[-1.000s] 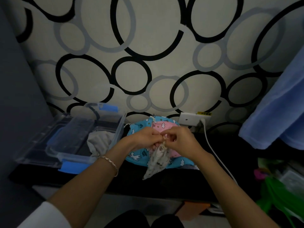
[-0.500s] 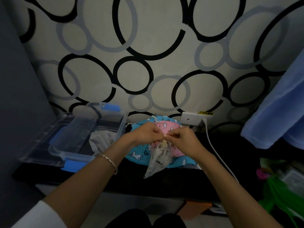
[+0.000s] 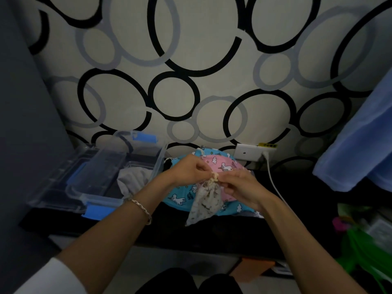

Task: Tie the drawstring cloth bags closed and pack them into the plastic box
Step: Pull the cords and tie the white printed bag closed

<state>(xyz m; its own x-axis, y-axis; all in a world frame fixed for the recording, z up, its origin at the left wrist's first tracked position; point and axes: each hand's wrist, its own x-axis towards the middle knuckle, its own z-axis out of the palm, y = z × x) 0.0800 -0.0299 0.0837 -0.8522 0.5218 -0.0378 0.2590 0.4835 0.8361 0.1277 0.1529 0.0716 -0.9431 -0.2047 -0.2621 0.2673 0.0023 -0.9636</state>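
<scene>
Delta vs half a second ago: hands have eased slightly apart, so the bunched cord [image 3: 214, 177] now shows between them. The bag hangs much as it did.

Small pale printed bag [image 3: 206, 200] is held up by its neck, body dangling tilted down-left over the pile, off the dark surface [image 3: 212, 234]. Left hand [image 3: 186, 170] pinches the cord from the left, right hand [image 3: 244, 186] from the right, fingers curled tight on it. Looks like mid-knot, tightening. Can't tell whether the knot is fully set.

Under it: blue unicorn bag [image 3: 180, 196] with the pink bag [image 3: 220, 165] on top, both apparently untied. Plastic box [image 3: 159, 162] sits just left of the pile, open, with a grey bag [image 3: 131, 180] already in. Its lid [image 3: 48, 187] lies on its far left side. White cable [image 3: 273, 181] runs from the wall socket [image 3: 248, 152] past the right wrist.

Risks:
- Uneven pull, or one pinch slipping, and the knot goes slack and the neck reopens.
- Light is poor and the cord is small, so it's easy to catch cloth in the knot.
- Right forearm sits near the cable, so a wide sweep toward the box could snag it.
- Bag dragging on the pile could shift the pink one.
</scene>
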